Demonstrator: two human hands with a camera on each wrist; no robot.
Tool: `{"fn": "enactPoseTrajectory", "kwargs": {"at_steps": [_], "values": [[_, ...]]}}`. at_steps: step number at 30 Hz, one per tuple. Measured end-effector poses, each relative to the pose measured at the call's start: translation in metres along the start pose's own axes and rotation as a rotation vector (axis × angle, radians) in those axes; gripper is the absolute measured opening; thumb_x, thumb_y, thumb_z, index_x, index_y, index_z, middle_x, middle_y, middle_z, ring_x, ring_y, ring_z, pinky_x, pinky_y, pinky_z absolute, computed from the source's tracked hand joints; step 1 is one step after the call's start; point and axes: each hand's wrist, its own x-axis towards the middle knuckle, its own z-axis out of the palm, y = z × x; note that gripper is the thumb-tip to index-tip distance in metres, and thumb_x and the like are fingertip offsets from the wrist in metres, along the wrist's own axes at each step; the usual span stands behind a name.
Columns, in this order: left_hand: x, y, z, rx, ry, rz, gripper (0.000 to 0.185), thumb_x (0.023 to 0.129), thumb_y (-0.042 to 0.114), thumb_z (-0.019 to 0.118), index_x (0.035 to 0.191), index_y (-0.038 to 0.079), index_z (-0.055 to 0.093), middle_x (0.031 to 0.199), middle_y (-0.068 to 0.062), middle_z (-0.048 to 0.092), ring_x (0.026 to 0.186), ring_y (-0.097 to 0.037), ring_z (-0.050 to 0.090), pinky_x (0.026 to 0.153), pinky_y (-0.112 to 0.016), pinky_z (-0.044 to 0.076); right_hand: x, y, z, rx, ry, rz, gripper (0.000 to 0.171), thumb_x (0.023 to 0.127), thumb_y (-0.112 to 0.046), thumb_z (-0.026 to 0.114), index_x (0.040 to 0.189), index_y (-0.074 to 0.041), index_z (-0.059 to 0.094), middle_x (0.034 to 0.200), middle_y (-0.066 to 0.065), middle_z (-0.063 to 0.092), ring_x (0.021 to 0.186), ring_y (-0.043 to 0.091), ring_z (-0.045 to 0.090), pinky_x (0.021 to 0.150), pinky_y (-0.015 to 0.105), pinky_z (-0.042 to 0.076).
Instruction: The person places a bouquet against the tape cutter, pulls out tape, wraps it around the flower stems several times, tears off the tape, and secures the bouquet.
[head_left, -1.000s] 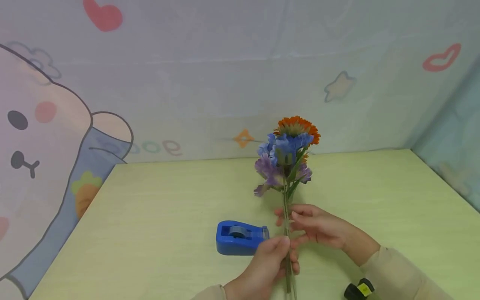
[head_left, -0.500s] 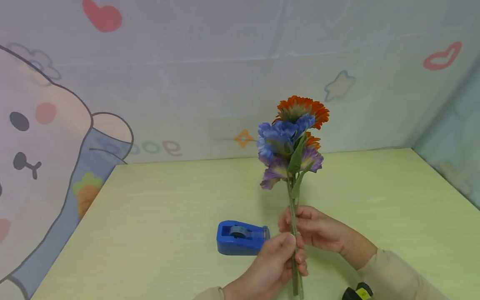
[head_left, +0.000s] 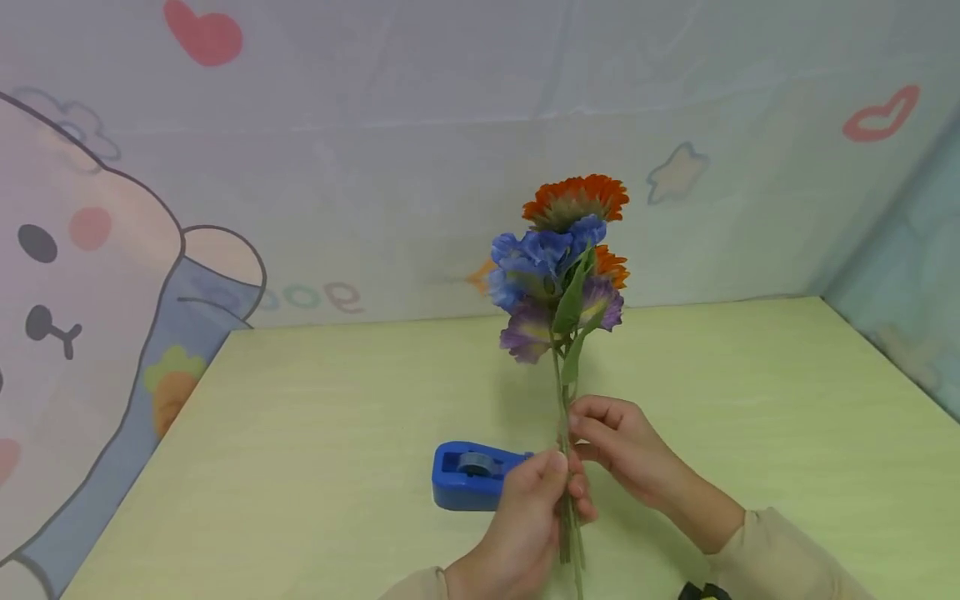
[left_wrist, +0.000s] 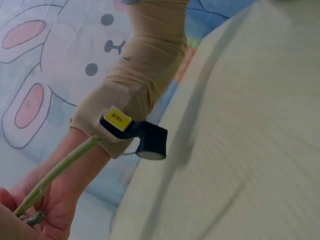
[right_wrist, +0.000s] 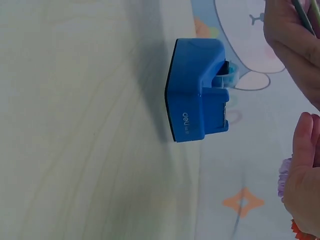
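Observation:
A small bunch of artificial flowers (head_left: 536, 258), with orange, blue and purple blooms and green leaves, stands upright in front of me. My left hand (head_left: 525, 517) grips its stems (head_left: 565, 533) low down, thumb across the front. Just above, my right hand (head_left: 626, 446) has thumb and index fingertip together at the stems, pinching them from the right side. The cut stem ends (left_wrist: 62, 167) poke out below the hands in the left wrist view. In the right wrist view, my right hand (right_wrist: 305, 175) hides most of the blooms behind it.
A blue tape dispenser (head_left: 465, 492) with a clear roll sits on the pale table (head_left: 337, 433), partly behind my left hand. A small black device with a yellow label (left_wrist: 117, 119) is at the right sleeve (left_wrist: 145, 65). A printed cloth (head_left: 420, 183) hangs behind the table.
The flowers have risen in the head view, swinging right and then back left. The right hand's spread fingers have drawn together at the stems. The dispenser has stayed put.

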Motion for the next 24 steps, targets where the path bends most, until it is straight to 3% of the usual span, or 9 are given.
{"fn": "enactPoseTrajectory", "kwargs": {"at_steps": [4,9,11,13,18,20,24], "values": [[0.004,-0.001,-0.002,0.002,0.068,0.031,0.025,0.102,0.014,0.034,0.088,0.003,0.051,0.072,-0.002,0.046,0.065,-0.01,0.049,0.067,-0.024,0.047,-0.002,-0.008,0.0,0.013,-0.007,0.02,0.027,0.097,0.0,0.042,0.092,-0.013,0.066,0.084,-0.004,0.064,0.081,0.008,0.061,0.078,0.029,0.052],[0.011,-0.006,-0.018,-0.003,0.163,0.0,0.025,0.103,0.013,0.031,0.087,0.006,0.049,0.071,0.0,0.045,0.063,-0.01,0.045,0.064,-0.024,0.045,-0.003,-0.03,-0.009,0.085,-0.098,-0.081,0.034,0.098,0.003,0.034,0.1,-0.01,0.065,0.088,-0.001,0.065,0.084,0.014,0.063,0.078,0.031,0.053],[0.009,-0.01,-0.023,0.008,0.149,-0.041,0.024,0.103,0.013,0.03,0.088,0.007,0.048,0.071,0.0,0.044,0.063,-0.009,0.044,0.064,-0.024,0.044,-0.002,-0.034,-0.01,0.07,-0.075,-0.103,0.033,0.098,0.003,0.035,0.097,-0.01,0.066,0.086,-0.001,0.065,0.08,0.014,0.063,0.077,0.031,0.053],[0.006,-0.014,-0.024,0.019,0.108,-0.065,0.023,0.103,0.013,0.031,0.089,0.006,0.048,0.071,0.0,0.044,0.064,-0.01,0.044,0.064,-0.024,0.045,-0.002,-0.035,-0.009,0.048,-0.016,-0.072,0.032,0.097,0.001,0.037,0.092,-0.011,0.066,0.082,-0.002,0.064,0.076,0.014,0.062,0.075,0.031,0.053],[0.002,-0.012,-0.017,0.041,0.003,-0.028,0.02,0.101,0.018,0.036,0.093,0.005,0.049,0.073,0.001,0.046,0.066,-0.009,0.047,0.067,-0.025,0.048,-0.003,-0.025,-0.005,0.001,0.15,0.121,0.027,0.099,-0.013,0.043,0.082,-0.015,0.064,0.075,-0.003,0.061,0.069,0.01,0.059,0.069,0.028,0.053],[0.001,-0.01,-0.014,0.041,-0.016,-0.019,0.021,0.101,0.019,0.037,0.092,0.006,0.05,0.073,0.001,0.047,0.066,-0.008,0.047,0.068,-0.024,0.048,-0.003,-0.019,-0.005,0.001,0.141,0.183,0.024,0.1,-0.018,0.044,0.086,-0.015,0.063,0.078,-0.003,0.061,0.071,0.009,0.059,0.071,0.029,0.053],[-0.001,-0.008,-0.01,0.018,-0.027,-0.031,0.022,0.101,0.019,0.037,0.089,0.007,0.051,0.072,0.002,0.047,0.065,-0.008,0.047,0.067,-0.024,0.048,-0.002,-0.009,-0.005,0.052,-0.032,0.265,0.026,0.101,-0.024,0.041,0.107,-0.014,0.064,0.097,0.0,0.064,0.09,0.014,0.062,0.082,0.033,0.051]]}}
